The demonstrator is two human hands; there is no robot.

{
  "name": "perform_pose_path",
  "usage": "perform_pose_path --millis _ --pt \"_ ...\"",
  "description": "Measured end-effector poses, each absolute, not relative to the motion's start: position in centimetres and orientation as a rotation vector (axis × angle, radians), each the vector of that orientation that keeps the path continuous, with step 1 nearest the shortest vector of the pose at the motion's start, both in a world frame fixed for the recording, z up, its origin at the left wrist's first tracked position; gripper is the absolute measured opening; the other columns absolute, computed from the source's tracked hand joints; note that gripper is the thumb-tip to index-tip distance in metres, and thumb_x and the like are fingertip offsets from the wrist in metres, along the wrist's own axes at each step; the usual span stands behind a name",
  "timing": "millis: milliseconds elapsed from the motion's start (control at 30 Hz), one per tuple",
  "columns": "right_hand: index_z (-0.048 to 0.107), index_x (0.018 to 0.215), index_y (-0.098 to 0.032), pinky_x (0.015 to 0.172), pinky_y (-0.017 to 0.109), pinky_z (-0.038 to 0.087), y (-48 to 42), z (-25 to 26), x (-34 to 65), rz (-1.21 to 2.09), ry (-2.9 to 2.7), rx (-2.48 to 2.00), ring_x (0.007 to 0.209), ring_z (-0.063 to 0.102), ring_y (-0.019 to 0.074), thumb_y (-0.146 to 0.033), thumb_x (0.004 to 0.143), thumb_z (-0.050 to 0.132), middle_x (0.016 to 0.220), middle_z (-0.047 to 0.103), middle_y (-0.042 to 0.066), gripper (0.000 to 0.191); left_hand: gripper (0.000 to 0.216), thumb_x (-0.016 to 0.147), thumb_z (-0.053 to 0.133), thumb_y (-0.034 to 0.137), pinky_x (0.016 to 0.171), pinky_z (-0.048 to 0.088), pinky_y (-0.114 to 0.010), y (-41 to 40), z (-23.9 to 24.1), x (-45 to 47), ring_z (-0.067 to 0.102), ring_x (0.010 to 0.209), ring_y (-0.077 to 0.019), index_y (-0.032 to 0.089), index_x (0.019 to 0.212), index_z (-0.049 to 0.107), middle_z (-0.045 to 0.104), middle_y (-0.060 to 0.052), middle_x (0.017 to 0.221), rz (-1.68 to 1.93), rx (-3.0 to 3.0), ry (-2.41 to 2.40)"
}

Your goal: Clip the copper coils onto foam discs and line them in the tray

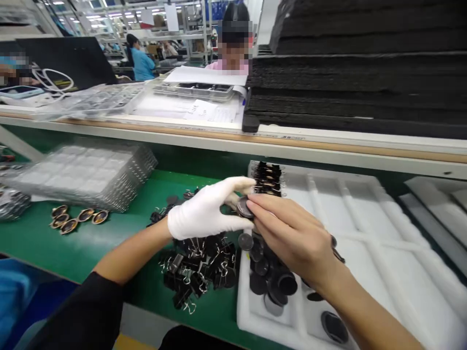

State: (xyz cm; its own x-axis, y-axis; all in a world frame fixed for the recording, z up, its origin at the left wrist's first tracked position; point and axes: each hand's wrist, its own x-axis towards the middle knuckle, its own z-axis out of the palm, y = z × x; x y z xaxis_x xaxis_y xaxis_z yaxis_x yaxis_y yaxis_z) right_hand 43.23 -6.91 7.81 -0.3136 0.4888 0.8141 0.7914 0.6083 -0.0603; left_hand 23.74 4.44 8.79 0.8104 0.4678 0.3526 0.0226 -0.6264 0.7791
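My left hand (pixel 209 209), in a white glove, curves its fingers and thumb around a dark round disc (pixel 243 207). My bare right hand (pixel 295 233) pinches the same disc from the right, its fingertips partly covering it. Below and left of the hands lies a heap of black binder clips (pixel 199 267) with silver wire handles. Beneath my right hand, several loose dark discs (pixel 273 287) rest in a compartment of the white foam tray (pixel 394 277). A row of black clips with gold-coloured pieces (pixel 268 175) stands at that tray's far left corner.
Several brown-and-gold oval pieces (pixel 69 218) lie on the green table (pixel 109 253) at left, near stacked clear plastic trays (pixel 95 170). A shelf edge (pixel 182 133) crosses above, carrying black foam sheets (pixel 350 87). A person in pink (pixel 233 63) is behind it.
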Motion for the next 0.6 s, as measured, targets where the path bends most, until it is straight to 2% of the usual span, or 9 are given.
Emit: perform_pose_path --millis 100,200,267,333,400,500,600 --pt "0.069 0.122 -0.010 0.092 0.057 0.062 -6.7 8.3 43.8 -0.474 -2.098 -1.159 0.122 0.068 0.0368 0.003 0.089 0.062 0.130 0.072 0.020 0.036 0.064 0.087 0.078 0.030 0.093 0.062 -0.033 5.8 7.9 24.6 0.075 0.104 -0.0185 0.024 0.143 0.046 0.064 -0.011 0.134 0.795 2.213 0.319" --pt "0.072 0.111 -0.015 0.101 0.060 0.056 -6.4 8.5 43.8 -0.199 -1.973 -1.300 0.130 0.063 0.0372 -0.008 0.091 0.064 0.138 0.067 0.019 0.023 0.063 0.089 0.077 0.028 0.095 0.061 -0.034 6.5 7.4 24.7 0.075 0.102 -0.0172 0.025 0.143 0.046 0.064 -0.010 0.133 0.799 2.372 0.247" --pt "0.069 0.111 -0.019 0.097 0.053 0.060 -6.0 8.3 43.6 0.219 -1.695 -1.372 0.121 0.069 0.0322 -0.022 0.090 0.073 0.133 0.069 0.016 0.022 0.064 0.089 0.077 0.027 0.097 0.060 -0.035 6.4 7.4 24.7 0.074 0.105 -0.0180 0.025 0.145 0.044 0.064 -0.010 0.133 0.762 2.482 0.193" --pt "0.063 0.121 -0.021 0.084 0.043 0.065 -5.4 8.0 43.4 0.727 -1.419 -1.378 0.102 0.075 0.0260 -0.034 0.086 0.080 0.119 0.075 0.012 0.041 0.065 0.091 0.075 0.028 0.096 0.060 -0.034 6.3 7.6 24.7 0.072 0.110 -0.0196 0.025 0.146 0.043 0.064 -0.012 0.134 0.749 2.558 0.116" --pt "0.063 0.126 -0.020 0.073 0.035 0.063 -4.8 7.5 43.5 1.116 -1.216 -1.325 0.085 0.076 0.0215 -0.038 0.083 0.084 0.102 0.078 0.009 0.051 0.065 0.092 0.075 0.032 0.093 0.059 -0.033 6.5 7.9 24.5 0.070 0.110 -0.0195 0.025 0.148 0.042 0.063 -0.013 0.135 0.744 2.613 0.029" --pt "0.074 0.106 -0.017 0.063 0.026 0.055 -3.9 6.8 44.2 1.321 -0.988 -1.279 0.079 0.072 0.0167 -0.038 0.075 0.091 0.089 0.078 0.006 0.042 0.054 0.096 0.068 0.039 0.085 0.057 -0.030 7.4 8.4 24.2 0.069 0.092 -0.0144 0.022 0.143 0.049 0.065 -0.011 0.127 0.741 2.644 0.160" --pt "0.074 0.093 -0.018 0.057 0.022 0.049 -3.4 6.4 45.2 1.305 -0.801 -1.246 0.073 0.066 0.0127 -0.041 0.065 0.097 0.084 0.075 0.003 0.043 0.027 0.102 0.056 0.043 0.074 0.051 -0.028 8.2 8.6 23.8 0.066 0.080 -0.0131 0.022 0.115 0.067 0.069 -0.003 0.103 0.415 2.724 0.456"
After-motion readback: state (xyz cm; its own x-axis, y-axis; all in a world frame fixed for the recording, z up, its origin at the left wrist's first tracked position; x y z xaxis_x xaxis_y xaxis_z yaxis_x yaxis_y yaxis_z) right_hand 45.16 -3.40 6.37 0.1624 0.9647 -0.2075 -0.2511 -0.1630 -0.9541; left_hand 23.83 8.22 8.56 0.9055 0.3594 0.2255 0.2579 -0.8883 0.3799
